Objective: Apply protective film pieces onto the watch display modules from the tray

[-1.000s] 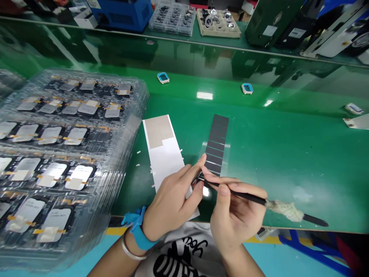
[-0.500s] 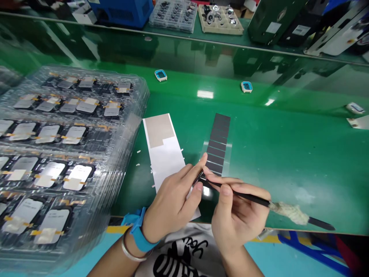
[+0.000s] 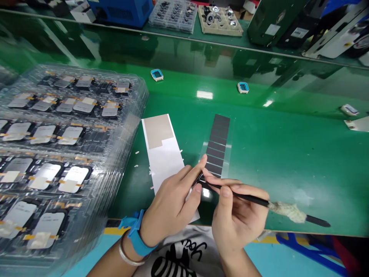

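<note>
My left hand [image 3: 175,204] is closed, with a small flat dark piece [image 3: 197,178] between thumb and fingers. Most of that piece is hidden by the fingers, so its kind is unclear. In my right hand [image 3: 240,209] are slim black tweezers [image 3: 253,198], with pale wrapping around their rear part. Their tip meets the dark piece at my left fingertips. Just beyond both hands lies a clear sheet carrying a strip of black rectangular stickers [image 3: 218,140]. Partly under my left hand is a white backing sheet [image 3: 165,163] with a grey-beige area at its far end.
Stacked clear plastic trays [image 3: 127,115] at left hold several small screen modules [image 3: 74,179]. Watch cases with blue film [image 3: 157,74] stand toward the back of the green table [image 3: 288,154]. A shelf behind carries a parts tray [image 3: 220,21] and a blue machine [image 3: 121,11].
The view has shifted slightly. Both hands keep nearly the same pose, the tweezers' tip still at the dark piece.
</note>
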`<state>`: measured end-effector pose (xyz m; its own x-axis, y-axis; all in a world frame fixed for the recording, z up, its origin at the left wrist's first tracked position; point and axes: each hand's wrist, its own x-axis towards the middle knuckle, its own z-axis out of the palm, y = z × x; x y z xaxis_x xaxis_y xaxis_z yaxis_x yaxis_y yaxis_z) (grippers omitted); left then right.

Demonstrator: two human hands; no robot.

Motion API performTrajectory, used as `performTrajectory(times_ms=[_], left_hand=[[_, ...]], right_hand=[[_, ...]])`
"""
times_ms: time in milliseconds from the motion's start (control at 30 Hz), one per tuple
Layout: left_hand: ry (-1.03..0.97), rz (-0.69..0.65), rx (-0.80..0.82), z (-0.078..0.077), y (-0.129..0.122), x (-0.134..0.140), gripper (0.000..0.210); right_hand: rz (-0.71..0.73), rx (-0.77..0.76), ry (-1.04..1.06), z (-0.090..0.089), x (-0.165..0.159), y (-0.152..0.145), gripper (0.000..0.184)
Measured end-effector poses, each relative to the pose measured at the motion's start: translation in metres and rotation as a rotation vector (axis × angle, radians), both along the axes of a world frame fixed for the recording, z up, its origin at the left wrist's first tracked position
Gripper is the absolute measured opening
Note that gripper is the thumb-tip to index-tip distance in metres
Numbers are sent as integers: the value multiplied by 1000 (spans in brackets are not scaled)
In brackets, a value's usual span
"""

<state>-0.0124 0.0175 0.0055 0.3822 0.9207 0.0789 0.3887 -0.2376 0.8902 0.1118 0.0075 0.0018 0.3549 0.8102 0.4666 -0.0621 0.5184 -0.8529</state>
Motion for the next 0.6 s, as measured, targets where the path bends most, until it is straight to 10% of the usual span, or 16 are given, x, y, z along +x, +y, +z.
performTrajectory(times_ms=[600], left_hand=[[14, 5, -21, 1, 0, 0, 50]], right_hand=[[-12, 58, -58, -3, 1, -2, 30]])
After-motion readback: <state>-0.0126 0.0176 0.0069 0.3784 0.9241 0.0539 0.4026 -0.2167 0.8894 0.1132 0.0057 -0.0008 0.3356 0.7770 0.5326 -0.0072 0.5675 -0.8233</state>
